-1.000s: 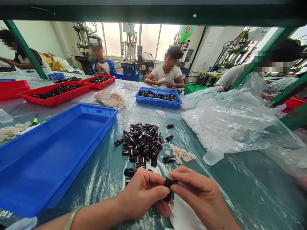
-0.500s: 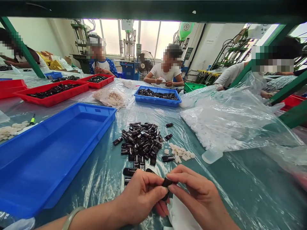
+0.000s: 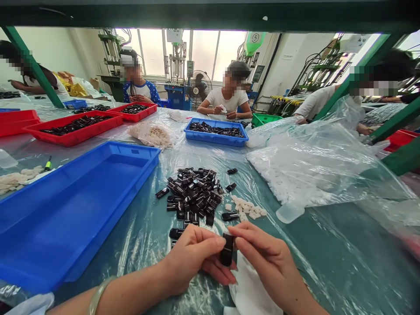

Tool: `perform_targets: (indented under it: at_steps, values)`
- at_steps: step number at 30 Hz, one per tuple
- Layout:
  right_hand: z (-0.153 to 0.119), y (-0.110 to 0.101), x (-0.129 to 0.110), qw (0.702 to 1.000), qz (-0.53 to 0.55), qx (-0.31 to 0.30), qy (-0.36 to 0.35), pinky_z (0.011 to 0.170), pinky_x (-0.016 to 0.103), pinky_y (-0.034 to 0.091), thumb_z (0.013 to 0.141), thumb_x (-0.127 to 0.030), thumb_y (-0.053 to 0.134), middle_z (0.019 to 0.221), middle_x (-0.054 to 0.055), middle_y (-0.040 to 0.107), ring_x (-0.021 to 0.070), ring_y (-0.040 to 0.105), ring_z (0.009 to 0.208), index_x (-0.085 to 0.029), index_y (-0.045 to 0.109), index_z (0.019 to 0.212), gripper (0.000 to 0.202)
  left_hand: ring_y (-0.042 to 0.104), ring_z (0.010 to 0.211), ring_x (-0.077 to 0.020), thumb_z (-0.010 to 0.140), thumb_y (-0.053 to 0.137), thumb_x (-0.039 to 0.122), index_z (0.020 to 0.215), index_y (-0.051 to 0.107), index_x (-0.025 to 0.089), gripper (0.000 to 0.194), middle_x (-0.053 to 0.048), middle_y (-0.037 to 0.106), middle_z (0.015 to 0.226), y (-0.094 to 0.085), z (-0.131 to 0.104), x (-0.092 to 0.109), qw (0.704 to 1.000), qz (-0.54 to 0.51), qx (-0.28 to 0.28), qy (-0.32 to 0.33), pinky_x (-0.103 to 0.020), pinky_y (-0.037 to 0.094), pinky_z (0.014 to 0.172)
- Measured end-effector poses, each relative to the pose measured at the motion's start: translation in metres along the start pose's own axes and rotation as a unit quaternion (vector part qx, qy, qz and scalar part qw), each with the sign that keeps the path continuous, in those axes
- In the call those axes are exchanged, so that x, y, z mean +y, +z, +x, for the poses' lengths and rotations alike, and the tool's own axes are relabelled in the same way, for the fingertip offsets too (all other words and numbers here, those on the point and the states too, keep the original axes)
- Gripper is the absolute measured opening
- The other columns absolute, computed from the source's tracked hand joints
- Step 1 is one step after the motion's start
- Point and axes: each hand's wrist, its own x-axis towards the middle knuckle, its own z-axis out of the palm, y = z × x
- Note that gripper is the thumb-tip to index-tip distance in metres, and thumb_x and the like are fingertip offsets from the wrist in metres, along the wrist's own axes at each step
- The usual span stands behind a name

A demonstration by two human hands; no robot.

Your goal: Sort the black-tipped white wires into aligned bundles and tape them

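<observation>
A small glossy black plastic piece (image 3: 227, 249) stands upright between my two hands, above the near part of the table. My left hand (image 3: 200, 258) holds its left side with the thumb, the other fingers lying behind and below it. The thumb and forefinger of my right hand (image 3: 262, 253) pinch its upper right edge. A white cloth (image 3: 251, 286) lies below my right hand. Just beyond the hands is a heap of similar black pieces (image 3: 193, 192), with small off-white pieces (image 3: 247, 208) to its right.
A large blue tray (image 3: 82, 192) takes up the left. Behind are a blue tray (image 3: 216, 138) and red trays (image 3: 77, 135) of black pieces. A clear plastic bag (image 3: 315, 166) of white pieces lies right. Several people sit around; a green frame (image 3: 210, 15) crosses overhead.
The black piece has turned from slanted to upright, showing more of its glossy face. My right fingers have shifted to its upper edge, and my left thumb has moved up slightly.
</observation>
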Motion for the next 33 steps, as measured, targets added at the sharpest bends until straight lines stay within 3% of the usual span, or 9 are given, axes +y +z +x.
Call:
perform_targets:
  at_steps: [6,9,14,17,20,22,24,28,33]
  values:
    - [0.000,-0.001,0.000,1.000,-0.004,0.005,0.015,0.064,0.024,0.052,0.083,-0.034,0.047,0.080,0.004,0.067,0.0172,0.062,0.075,-0.024,0.068,0.093,0.025,0.063,0.052,-0.0172,0.080,0.041,0.044,0.074,0.065,0.002,0.049,-0.015,0.064,0.065,-0.003,0.003,0.002,0.998,-0.055,-0.007,-0.022,-0.023,0.048,0.047]
    - [0.001,-0.001,0.002,1.000,-0.017,0.015,0.015,0.063,0.025,0.052,0.083,-0.035,0.046,0.073,0.004,0.067,0.0166,0.062,0.069,-0.021,0.068,0.093,0.028,0.062,0.052,-0.0165,0.076,0.050,0.042,0.073,0.065,0.003,0.042,-0.014,0.064,0.064,-0.003,0.003,0.002,0.998,-0.053,0.004,-0.017,-0.021,0.047,0.046]
    - [0.007,-0.010,0.024,0.990,-0.133,0.048,-0.025,0.071,0.030,0.052,0.080,-0.034,0.051,0.091,0.006,0.067,0.0201,0.063,0.080,-0.021,0.065,0.098,0.026,0.061,0.051,-0.0122,0.068,0.064,0.024,0.065,0.062,0.006,0.018,-0.010,0.065,0.065,-0.011,0.007,0.016,0.991,-0.033,0.127,0.034,-0.017,0.047,0.046]
    - [0.013,-0.018,0.041,0.972,-0.206,0.074,-0.085,0.074,0.033,0.051,0.078,-0.032,0.054,0.094,0.007,0.066,0.0243,0.061,0.089,-0.022,0.065,0.095,0.023,0.063,0.055,-0.0118,0.076,0.055,0.017,0.072,0.059,0.008,0.010,-0.010,0.066,0.068,-0.030,0.011,0.039,0.952,-0.108,0.249,0.140,-0.017,0.050,0.051]
    - [0.018,-0.024,0.051,0.957,-0.257,0.071,-0.111,0.067,0.035,0.052,0.079,-0.034,0.052,0.096,0.009,0.065,0.0261,0.061,0.089,-0.024,0.064,0.098,0.025,0.064,0.060,-0.0128,0.081,0.045,0.012,0.074,0.052,0.010,0.010,-0.010,0.066,0.067,-0.057,0.011,0.066,0.867,-0.206,0.360,0.276,-0.019,0.052,0.057]
    - [0.021,-0.027,0.055,0.947,-0.288,0.061,-0.132,0.066,0.036,0.052,0.080,-0.033,0.049,0.095,0.009,0.065,0.0261,0.061,0.087,-0.023,0.065,0.096,0.025,0.065,0.064,-0.0136,0.084,0.038,0.011,0.075,0.048,0.012,0.014,-0.009,0.065,0.065,-0.073,0.009,0.079,0.809,-0.256,0.405,0.342,-0.021,0.053,0.061]
    - [0.025,-0.029,0.056,0.934,-0.316,0.053,-0.157,0.067,0.037,0.051,0.081,-0.031,0.047,0.091,0.009,0.067,0.0249,0.061,0.084,-0.022,0.065,0.092,0.024,0.065,0.066,-0.0140,0.085,0.034,0.009,0.078,0.047,0.012,0.015,-0.009,0.064,0.065,-0.083,0.007,0.085,0.773,-0.290,0.429,0.367,-0.022,0.053,0.064]
    - [0.029,-0.031,0.059,0.918,-0.359,0.014,-0.167,0.067,0.037,0.050,0.082,-0.025,0.043,0.090,0.007,0.067,0.0229,0.059,0.082,-0.022,0.066,0.088,0.023,0.066,0.071,-0.0146,0.085,0.029,0.007,0.094,0.047,0.009,0.020,-0.010,0.065,0.074,-0.093,0.009,0.085,0.750,-0.326,0.443,0.367,-0.024,0.053,0.068]
    - [0.029,-0.028,0.058,0.907,-0.390,-0.033,-0.155,0.072,0.040,0.046,0.084,-0.018,0.040,0.095,0.006,0.067,0.0238,0.056,0.089,-0.019,0.063,0.093,0.025,0.065,0.080,-0.0161,0.084,0.033,0.012,0.102,0.047,0.013,0.023,-0.014,0.060,0.105,-0.096,0.009,0.082,0.750,-0.311,0.456,0.365,-0.027,0.052,0.072]
